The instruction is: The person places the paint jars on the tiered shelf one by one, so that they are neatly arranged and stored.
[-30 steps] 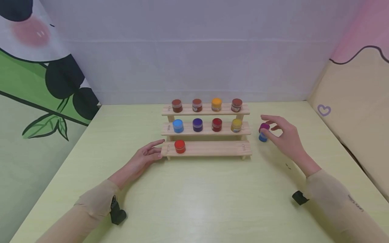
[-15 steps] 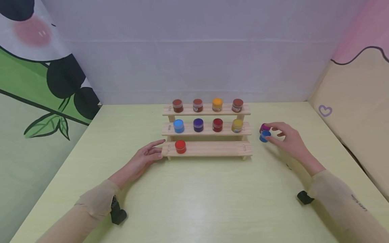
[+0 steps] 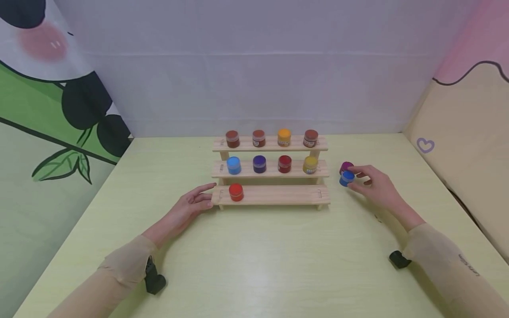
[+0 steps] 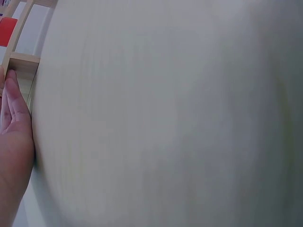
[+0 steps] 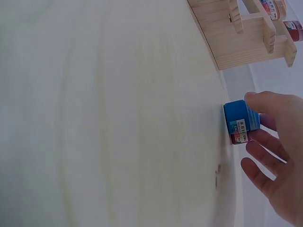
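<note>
At the left end of the three-tier wooden rack (image 3: pixel 278 194), my left hand (image 3: pixel 191 207) rests with fairly straight fingers against the lowest shelf. A red paint jar (image 3: pixel 236 192) stands near that end. On the right, thumb and index finger of my right hand (image 3: pixel 375 187) pinch a blue paint jar (image 3: pixel 347 178) at its lid side. The right wrist view shows this blue jar's label (image 5: pixel 240 130) and the thumb on the lid's edge. Just behind it is a purple-lidded jar (image 3: pixel 345 167), partly hidden.
Several jars fill the upper tiers, among them a light blue jar (image 3: pixel 233 165), a yellow jar (image 3: pixel 310 164) and an orange jar (image 3: pixel 284 137). A pale wall cloth (image 3: pixel 262 88) hangs behind the table (image 3: pixel 254 256).
My right hand has come down from the purple-lidded jar onto the blue jar, which now stands out more in front of it. My left hand has stayed in place.
</note>
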`<move>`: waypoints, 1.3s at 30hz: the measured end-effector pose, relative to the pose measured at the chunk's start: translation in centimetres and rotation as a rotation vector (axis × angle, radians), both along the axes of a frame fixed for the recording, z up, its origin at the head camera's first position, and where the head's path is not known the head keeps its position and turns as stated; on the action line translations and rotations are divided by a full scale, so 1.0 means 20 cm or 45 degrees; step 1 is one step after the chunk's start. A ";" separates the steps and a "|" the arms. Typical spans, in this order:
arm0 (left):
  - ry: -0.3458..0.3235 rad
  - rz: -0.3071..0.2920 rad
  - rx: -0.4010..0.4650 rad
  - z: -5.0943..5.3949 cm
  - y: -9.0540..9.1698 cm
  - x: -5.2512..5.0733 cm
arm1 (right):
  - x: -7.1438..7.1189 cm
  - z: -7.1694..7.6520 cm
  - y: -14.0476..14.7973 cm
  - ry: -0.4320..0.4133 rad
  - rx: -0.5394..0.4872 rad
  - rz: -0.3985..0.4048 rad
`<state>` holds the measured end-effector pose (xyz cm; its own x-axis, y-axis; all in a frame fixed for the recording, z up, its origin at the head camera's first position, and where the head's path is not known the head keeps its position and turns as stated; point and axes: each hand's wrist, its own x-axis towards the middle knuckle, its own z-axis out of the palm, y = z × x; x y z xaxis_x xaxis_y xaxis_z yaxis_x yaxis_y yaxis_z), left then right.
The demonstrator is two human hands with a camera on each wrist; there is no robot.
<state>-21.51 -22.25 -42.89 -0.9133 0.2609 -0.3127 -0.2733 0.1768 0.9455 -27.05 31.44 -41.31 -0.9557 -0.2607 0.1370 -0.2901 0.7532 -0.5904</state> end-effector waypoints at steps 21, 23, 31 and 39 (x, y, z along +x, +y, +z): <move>0.011 -0.007 -0.001 0.01 0.00 0.01 | -0.03 0.01 -0.03 -0.119 -0.028 0.018; 0.010 -0.008 -0.003 0.00 0.00 0.00 | -0.03 0.01 -0.03 -0.127 -0.026 0.013; 0.020 -0.018 0.002 0.00 0.00 0.00 | -0.02 0.00 -0.03 -0.062 -0.026 -0.020; 0.008 -0.003 -0.002 0.00 0.00 0.00 | -0.03 0.03 -0.03 0.041 -0.040 -0.054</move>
